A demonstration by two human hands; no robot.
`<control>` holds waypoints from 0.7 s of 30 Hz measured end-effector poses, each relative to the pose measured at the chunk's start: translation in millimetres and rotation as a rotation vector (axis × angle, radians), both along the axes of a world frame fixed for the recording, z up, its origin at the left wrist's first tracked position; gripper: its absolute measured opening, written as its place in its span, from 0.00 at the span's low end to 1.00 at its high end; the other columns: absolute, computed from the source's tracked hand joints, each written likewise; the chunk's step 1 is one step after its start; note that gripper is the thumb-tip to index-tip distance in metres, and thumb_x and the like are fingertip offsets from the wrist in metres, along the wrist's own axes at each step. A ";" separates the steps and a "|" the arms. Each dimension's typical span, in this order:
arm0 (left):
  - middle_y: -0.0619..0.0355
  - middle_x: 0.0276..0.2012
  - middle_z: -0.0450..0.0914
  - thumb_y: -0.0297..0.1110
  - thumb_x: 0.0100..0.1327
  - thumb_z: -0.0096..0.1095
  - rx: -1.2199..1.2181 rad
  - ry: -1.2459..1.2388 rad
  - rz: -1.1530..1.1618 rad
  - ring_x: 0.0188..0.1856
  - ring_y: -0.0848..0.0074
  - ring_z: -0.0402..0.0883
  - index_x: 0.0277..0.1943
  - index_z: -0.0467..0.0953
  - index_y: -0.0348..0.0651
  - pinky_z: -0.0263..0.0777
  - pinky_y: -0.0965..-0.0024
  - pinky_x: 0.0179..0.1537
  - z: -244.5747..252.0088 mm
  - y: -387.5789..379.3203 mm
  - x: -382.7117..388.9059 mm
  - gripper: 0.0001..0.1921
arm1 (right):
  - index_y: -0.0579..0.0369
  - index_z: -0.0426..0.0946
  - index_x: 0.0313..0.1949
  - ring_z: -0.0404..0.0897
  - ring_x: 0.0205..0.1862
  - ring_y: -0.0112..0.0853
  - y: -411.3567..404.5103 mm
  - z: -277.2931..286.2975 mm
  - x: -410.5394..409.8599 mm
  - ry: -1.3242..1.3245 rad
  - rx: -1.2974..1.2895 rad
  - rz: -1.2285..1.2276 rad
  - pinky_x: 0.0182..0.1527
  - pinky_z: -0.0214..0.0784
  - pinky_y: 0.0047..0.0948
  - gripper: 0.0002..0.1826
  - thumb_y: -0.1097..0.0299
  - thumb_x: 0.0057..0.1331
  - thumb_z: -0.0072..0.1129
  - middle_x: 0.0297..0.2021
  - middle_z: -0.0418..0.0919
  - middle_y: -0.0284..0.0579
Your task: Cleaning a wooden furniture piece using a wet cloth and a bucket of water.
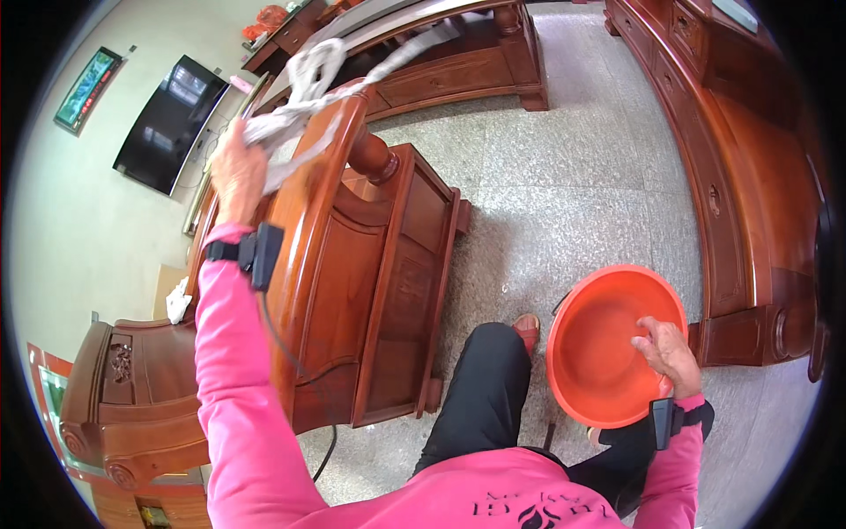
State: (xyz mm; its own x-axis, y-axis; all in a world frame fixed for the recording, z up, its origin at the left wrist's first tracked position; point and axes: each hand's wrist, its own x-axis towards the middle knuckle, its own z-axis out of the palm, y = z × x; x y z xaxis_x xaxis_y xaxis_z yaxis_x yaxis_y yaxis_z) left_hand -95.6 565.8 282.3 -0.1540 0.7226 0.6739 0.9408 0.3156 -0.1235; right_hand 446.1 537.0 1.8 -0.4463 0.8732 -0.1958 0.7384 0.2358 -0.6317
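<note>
My left hand (239,175) grips a bunched greyish-white cloth (291,119) with long, twisted strips. It is over the polished wooden armrest (310,211) of a carved wooden seat, and motion blurs the loose ends. One strip reaches out to the right, and another part forms a loop above the armrest. Low on the right is a round orange-red plastic basin (595,350) beside my knee. My right hand (666,354) lies across its near right rim, fingers loosely bent over the inside. Whether that hand grips the rim is hidden. No contents can be made out in the basin.
A low wooden table (449,76) stands ahead. Along the right runs a long wooden furniture piece (720,218). Speckled floor tiles (562,159) lie between them. A television (170,125) hangs on the left wall. A black cable (325,456) trails from my left wrist device (264,254).
</note>
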 end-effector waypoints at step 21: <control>0.47 0.48 0.70 0.40 0.64 0.40 -0.672 0.030 -0.524 0.57 0.59 0.65 0.50 0.66 0.44 0.56 0.64 0.58 -72.0 188.1 -130.6 0.16 | 0.61 0.69 0.41 0.73 0.38 0.46 1.2 1.3 -25.0 -0.100 -0.043 0.045 0.42 0.64 0.41 0.17 0.67 0.54 0.57 0.32 0.75 0.53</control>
State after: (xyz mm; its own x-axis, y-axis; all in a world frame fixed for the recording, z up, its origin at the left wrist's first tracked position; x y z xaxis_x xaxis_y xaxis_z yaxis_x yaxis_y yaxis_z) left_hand -226.2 753.9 210.3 0.3233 0.9434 0.0745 0.9381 -0.3092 -0.1558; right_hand 421.0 538.1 3.1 -0.4615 0.8426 -0.2776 0.7873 0.2448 -0.5659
